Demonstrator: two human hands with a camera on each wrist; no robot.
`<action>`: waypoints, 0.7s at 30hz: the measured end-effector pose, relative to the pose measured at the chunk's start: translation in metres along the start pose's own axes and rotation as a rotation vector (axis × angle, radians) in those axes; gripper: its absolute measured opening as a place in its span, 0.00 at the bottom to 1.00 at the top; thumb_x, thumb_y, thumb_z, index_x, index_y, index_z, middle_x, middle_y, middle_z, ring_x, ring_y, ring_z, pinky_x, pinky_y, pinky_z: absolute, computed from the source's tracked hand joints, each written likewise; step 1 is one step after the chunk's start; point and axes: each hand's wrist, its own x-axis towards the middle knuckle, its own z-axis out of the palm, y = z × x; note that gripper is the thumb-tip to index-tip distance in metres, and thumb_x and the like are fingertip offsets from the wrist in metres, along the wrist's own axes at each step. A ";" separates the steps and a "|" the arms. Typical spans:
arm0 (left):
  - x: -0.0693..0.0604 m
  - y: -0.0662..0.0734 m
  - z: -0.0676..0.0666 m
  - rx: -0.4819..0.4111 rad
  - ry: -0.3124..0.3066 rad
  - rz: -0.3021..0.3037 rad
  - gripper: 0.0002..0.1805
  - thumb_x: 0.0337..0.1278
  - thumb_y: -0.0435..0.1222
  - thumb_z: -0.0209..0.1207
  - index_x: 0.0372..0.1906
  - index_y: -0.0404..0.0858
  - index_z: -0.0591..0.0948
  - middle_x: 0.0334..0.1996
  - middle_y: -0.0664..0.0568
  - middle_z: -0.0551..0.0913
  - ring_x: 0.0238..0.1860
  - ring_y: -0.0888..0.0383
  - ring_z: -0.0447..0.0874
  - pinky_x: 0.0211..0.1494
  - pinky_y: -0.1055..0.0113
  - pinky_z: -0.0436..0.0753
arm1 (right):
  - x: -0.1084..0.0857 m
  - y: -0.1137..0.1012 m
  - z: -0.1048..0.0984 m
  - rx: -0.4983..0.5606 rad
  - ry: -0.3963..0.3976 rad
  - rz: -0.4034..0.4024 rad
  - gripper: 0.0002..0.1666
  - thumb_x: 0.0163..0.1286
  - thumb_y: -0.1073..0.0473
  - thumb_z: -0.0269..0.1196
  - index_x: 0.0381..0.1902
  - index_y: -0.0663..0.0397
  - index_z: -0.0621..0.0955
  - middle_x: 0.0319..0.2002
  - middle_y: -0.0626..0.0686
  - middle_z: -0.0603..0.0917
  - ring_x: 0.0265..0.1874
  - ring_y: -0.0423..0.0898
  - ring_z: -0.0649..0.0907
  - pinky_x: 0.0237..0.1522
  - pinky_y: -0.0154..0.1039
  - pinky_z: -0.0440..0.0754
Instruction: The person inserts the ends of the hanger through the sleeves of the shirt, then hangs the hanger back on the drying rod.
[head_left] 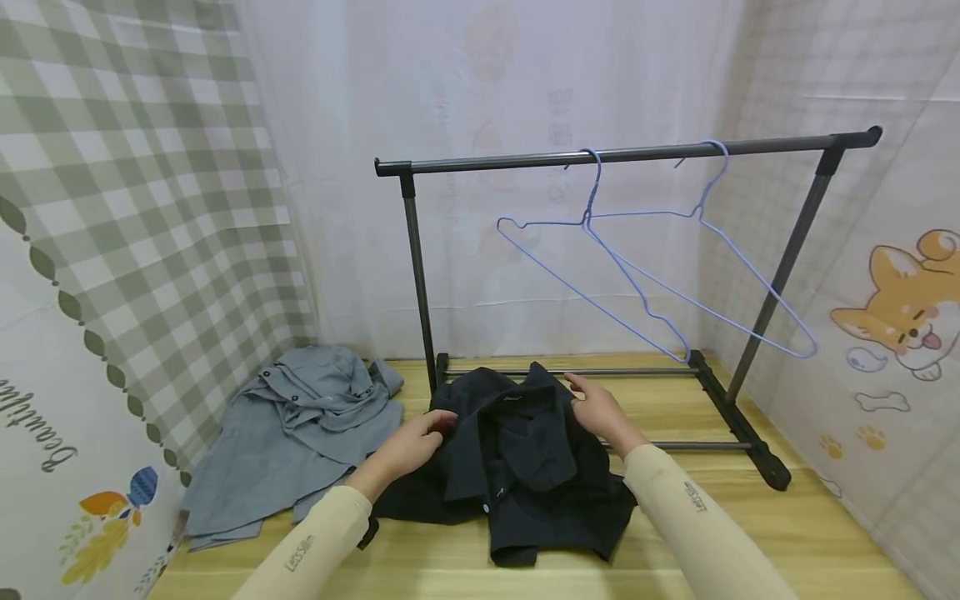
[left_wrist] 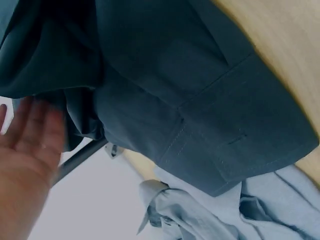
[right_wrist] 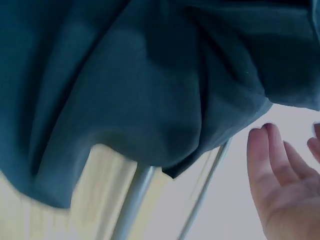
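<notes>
A gray shirt [head_left: 300, 433] lies against the checked cloth [head_left: 165, 167], with little room there. The left hand [head_left: 408, 450] has loose fingers at the edge of the black shirt [head_left: 536, 450]. That shirt sits crumpled mid-desk [head_left: 420, 567], collar toward the rack [head_left: 487, 162]; I can't tell its long way. The right hand [head_left: 600, 408], fingers straight, is just beside it. Bare desk stretches farther right.

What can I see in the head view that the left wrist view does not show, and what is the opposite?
Only the head view shows the two blue hangers, the right hand and the dog print. Only the left wrist view shows a short slit on the black shirt. Both share that shirt, the grey shirt, the left hand and at least one bar of the clothes rack.
</notes>
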 end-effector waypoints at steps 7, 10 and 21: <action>0.004 -0.001 0.009 0.143 -0.093 0.031 0.34 0.68 0.46 0.60 0.74 0.39 0.65 0.67 0.43 0.72 0.67 0.44 0.70 0.65 0.46 0.70 | 0.002 0.004 0.004 0.243 -0.242 0.006 0.34 0.79 0.63 0.52 0.77 0.63 0.56 0.68 0.73 0.64 0.48 0.57 0.81 0.49 0.50 0.82; 0.009 -0.004 0.013 0.218 -0.039 0.036 0.29 0.68 0.41 0.61 0.69 0.35 0.71 0.52 0.45 0.81 0.52 0.48 0.80 0.55 0.50 0.77 | 0.002 0.001 0.009 0.301 -0.280 -0.013 0.36 0.74 0.65 0.58 0.76 0.63 0.59 0.62 0.71 0.70 0.42 0.52 0.83 0.46 0.47 0.84; 0.017 -0.003 0.010 0.052 0.216 0.014 0.05 0.72 0.37 0.56 0.40 0.39 0.76 0.34 0.50 0.76 0.33 0.53 0.73 0.37 0.59 0.72 | 0.004 -0.011 0.013 -0.155 0.054 -0.177 0.19 0.67 0.48 0.68 0.27 0.53 0.75 0.23 0.50 0.70 0.25 0.47 0.72 0.31 0.41 0.69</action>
